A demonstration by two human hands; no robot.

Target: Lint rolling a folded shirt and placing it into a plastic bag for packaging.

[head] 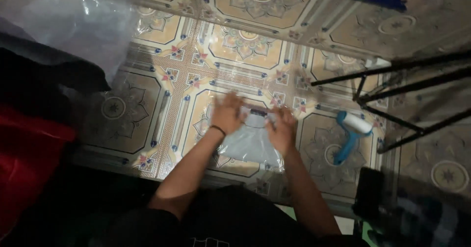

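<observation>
The single head camera looks steeply down from above the person's lap at the patterned floor (pixel 162 104), close, forearms entering from the frame's lower middle.

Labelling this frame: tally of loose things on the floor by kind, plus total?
Clear bag with folded grey cloth, under the left hand and right hand: 1
Lint roller, blue handle: 1
Black tripod: 1
Loose clear plastic sheet: 1
Total: 4
</observation>
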